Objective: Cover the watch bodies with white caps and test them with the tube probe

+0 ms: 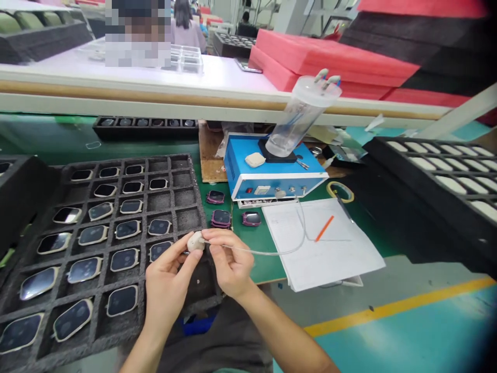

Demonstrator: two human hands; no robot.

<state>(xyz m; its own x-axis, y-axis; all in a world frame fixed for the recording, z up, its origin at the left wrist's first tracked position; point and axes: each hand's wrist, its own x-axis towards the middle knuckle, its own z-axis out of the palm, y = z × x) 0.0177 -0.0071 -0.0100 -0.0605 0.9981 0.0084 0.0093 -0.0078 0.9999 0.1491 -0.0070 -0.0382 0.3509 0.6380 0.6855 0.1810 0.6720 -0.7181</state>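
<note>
Above the right part of a dark foam tray (182, 202), my left hand (171, 280) pinches a small off-white rounded piece (195, 242) between thumb and fingers. My right hand (233, 261) is closed around the end of a thin clear tube (272, 253), its fingertips against the same piece. A pale fitting at the tube's end touches the piece; the exact contact is partly hidden by fingers. From there the tube curves to the front of a blue box (236, 171). Watch bodies (123, 260) with dark screens and pale frames sit in many of the tray's compartments.
Purple-framed watch bodies (251, 218) lie beside the tray. On the blue box stand a clear cylinder (289, 119) and an off-white pad (255, 159). Papers (303, 264), an orange strip (324, 228) and a tape roll (351, 193) lie rightward. A shelf edge (155, 103) crosses behind; people are beyond.
</note>
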